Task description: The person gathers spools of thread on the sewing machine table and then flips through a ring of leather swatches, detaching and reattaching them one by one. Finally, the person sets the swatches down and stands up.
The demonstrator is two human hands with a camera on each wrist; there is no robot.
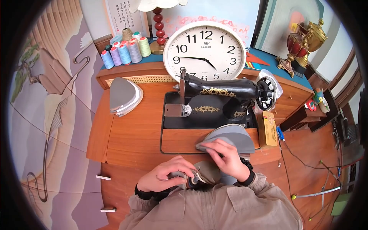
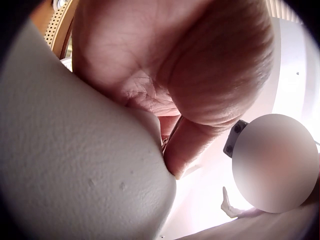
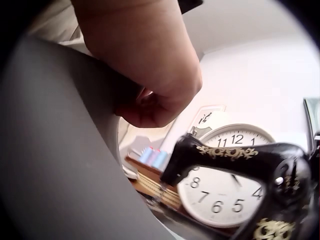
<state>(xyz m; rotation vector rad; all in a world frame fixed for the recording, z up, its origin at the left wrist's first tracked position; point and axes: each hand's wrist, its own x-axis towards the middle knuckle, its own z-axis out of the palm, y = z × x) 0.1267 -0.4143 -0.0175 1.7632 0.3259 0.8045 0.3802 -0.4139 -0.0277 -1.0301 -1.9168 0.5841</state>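
My right hand (image 1: 230, 157) reaches over the front of the table and pinches the left tip of a grey, rounded leather-like piece (image 1: 230, 134) lying in a small stack. In the right wrist view this grey piece (image 3: 65, 145) fills the left side, with curled fingertips at its edge. Low by the lap, my left hand (image 1: 166, 174) holds a pale-edged piece (image 1: 196, 178); its grainy surface (image 2: 85, 165) is large in the left wrist view. A thin metal loop (image 1: 164, 178) shows among the left fingers, mostly hidden. Beside that hand lies a brownish-grey piece (image 1: 209, 172).
A black sewing machine (image 1: 214, 92) stands behind the stack, with a yellow box (image 1: 269, 128) at its right. Another stack of grey pieces (image 1: 124, 96) lies on the left. Thread spools (image 1: 124, 53) and a clock (image 1: 205, 50) stand along the back.
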